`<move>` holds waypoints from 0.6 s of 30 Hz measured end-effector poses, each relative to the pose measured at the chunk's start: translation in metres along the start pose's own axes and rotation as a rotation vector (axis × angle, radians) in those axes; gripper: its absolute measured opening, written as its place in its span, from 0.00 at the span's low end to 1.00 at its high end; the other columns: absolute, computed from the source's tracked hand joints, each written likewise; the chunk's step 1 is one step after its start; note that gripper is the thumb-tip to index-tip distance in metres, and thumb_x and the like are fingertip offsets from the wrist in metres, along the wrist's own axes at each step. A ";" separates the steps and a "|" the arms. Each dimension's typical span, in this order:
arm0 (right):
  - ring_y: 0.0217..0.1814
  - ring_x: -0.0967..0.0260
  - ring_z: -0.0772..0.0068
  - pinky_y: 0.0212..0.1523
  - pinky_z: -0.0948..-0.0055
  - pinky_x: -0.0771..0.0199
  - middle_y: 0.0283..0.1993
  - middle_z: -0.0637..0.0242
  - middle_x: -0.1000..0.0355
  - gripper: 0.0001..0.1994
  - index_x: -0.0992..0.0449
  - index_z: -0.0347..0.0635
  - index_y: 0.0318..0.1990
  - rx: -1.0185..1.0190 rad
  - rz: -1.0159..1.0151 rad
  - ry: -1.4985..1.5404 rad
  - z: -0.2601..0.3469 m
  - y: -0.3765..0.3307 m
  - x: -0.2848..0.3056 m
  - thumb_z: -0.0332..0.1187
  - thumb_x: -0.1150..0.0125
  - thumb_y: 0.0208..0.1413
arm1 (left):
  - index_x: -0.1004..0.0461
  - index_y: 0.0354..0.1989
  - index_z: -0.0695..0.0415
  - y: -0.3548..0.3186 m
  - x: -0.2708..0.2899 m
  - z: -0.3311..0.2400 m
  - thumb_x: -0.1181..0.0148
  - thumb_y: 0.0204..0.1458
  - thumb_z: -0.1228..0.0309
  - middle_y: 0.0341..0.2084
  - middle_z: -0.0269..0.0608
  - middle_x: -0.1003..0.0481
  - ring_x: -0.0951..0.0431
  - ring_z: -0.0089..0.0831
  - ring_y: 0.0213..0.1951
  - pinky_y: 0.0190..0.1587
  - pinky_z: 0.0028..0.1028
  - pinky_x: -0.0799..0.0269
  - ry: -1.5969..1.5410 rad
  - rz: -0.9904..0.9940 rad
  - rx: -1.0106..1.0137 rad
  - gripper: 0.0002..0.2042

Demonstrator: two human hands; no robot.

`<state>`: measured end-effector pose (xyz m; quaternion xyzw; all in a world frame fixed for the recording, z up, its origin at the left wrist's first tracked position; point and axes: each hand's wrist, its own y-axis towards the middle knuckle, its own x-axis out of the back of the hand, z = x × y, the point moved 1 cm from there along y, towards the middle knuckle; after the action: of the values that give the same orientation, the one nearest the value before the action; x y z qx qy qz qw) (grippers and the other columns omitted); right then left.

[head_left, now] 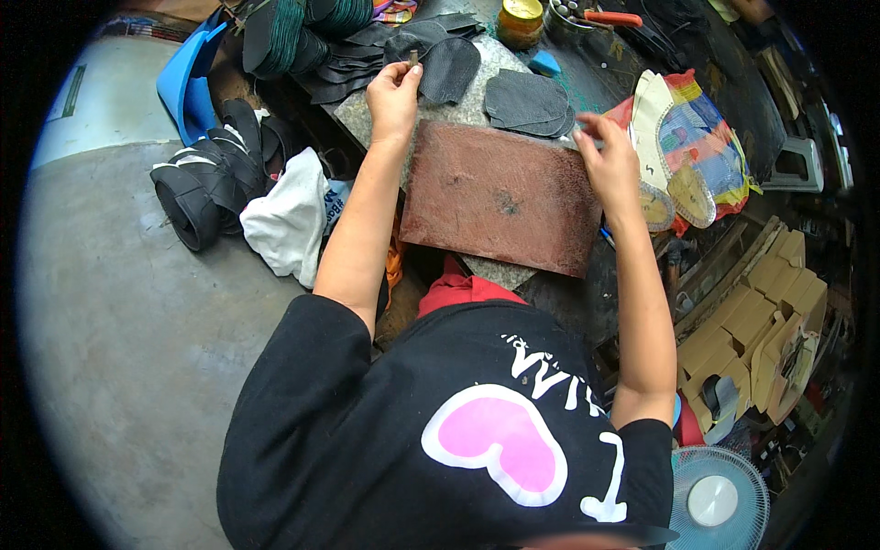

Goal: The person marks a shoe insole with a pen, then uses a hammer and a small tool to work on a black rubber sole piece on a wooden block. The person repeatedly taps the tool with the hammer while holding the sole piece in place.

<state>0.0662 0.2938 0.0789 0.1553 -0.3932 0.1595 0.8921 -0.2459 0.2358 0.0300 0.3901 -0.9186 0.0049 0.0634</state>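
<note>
My left hand (394, 99) is closed, with a small brown stub-like piece (413, 58) upright between thumb and fingertips. Behind it lie dark, round-ended textured sheet pieces (449, 70). My right hand (609, 165) is at the right end of a small stack of similar black pieces (524, 99). Its fingers are bent, with thumb and forefinger slightly apart; I cannot tell whether they touch the stack's edge. Between my forearms lies a thick reddish-brown board (500, 197), resting over a speckled grey slab (491, 60).
Bundles of black-green pieces (273, 38) stand at the far left. A yellow jar (521, 20), an orange-handled tool (612, 18) and a blue block (544, 62) sit at the back. Pale sole-shaped pieces (649, 128) lie right. Black rolled straps (215, 174) and a white cloth (289, 217) are left; a fan (720, 500) stands lower right.
</note>
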 end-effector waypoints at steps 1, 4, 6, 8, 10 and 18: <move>0.46 0.29 0.58 0.48 0.61 0.29 0.41 0.62 0.24 0.13 0.21 0.47 0.45 -0.007 -0.016 -0.042 -0.001 0.014 -0.007 0.38 0.36 0.53 | 0.22 0.38 0.67 0.000 0.001 0.001 0.35 0.54 0.72 0.28 0.34 0.22 0.27 0.18 0.29 0.35 0.20 0.31 0.022 -0.016 -0.025 0.10; 0.50 0.30 0.57 0.50 0.58 0.30 0.45 0.62 0.25 0.16 0.21 0.50 0.48 -0.106 -0.028 -0.218 -0.004 0.044 -0.028 0.42 0.34 0.52 | 0.21 0.37 0.66 -0.004 0.007 -0.004 0.36 0.52 0.73 0.35 0.42 0.21 0.23 0.27 0.36 0.41 0.26 0.28 0.194 -0.063 -0.162 0.08; 0.51 0.31 0.56 0.51 0.58 0.30 0.46 0.62 0.26 0.17 0.21 0.51 0.48 -0.128 -0.010 -0.266 -0.007 0.050 -0.037 0.43 0.33 0.51 | 0.21 0.37 0.65 -0.010 0.012 -0.014 0.36 0.52 0.73 0.40 0.46 0.22 0.23 0.32 0.42 0.45 0.29 0.28 0.430 -0.123 -0.403 0.08; 0.51 0.31 0.56 0.51 0.58 0.30 0.45 0.63 0.25 0.16 0.21 0.50 0.46 -0.114 -0.005 -0.294 -0.009 0.053 -0.044 0.42 0.32 0.50 | 0.21 0.38 0.64 -0.019 0.011 -0.024 0.36 0.52 0.73 0.45 0.47 0.25 0.24 0.37 0.46 0.50 0.32 0.29 0.364 -0.080 -0.382 0.08; 0.46 0.28 0.60 0.47 0.61 0.28 0.41 0.65 0.24 0.13 0.21 0.47 0.43 -0.046 -0.056 -0.225 -0.010 0.053 -0.043 0.39 0.32 0.51 | 0.21 0.38 0.64 -0.028 0.006 -0.033 0.36 0.52 0.73 0.45 0.45 0.24 0.24 0.36 0.44 0.49 0.32 0.28 0.238 -0.028 -0.357 0.08; 0.26 0.33 0.84 0.27 0.83 0.33 0.30 0.75 0.31 0.09 0.30 0.43 0.42 -0.442 0.070 0.965 -0.004 -0.008 0.024 0.29 0.37 0.57 | 0.23 0.41 0.65 -0.066 -0.014 -0.044 0.40 0.57 0.75 0.39 0.37 0.24 0.25 0.22 0.39 0.43 0.23 0.28 -0.012 0.218 -0.199 0.08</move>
<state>0.0878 0.2925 0.0933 -0.1407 0.0329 0.1559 0.9771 -0.1839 0.2022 0.0690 0.2800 -0.9518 -0.0817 0.0953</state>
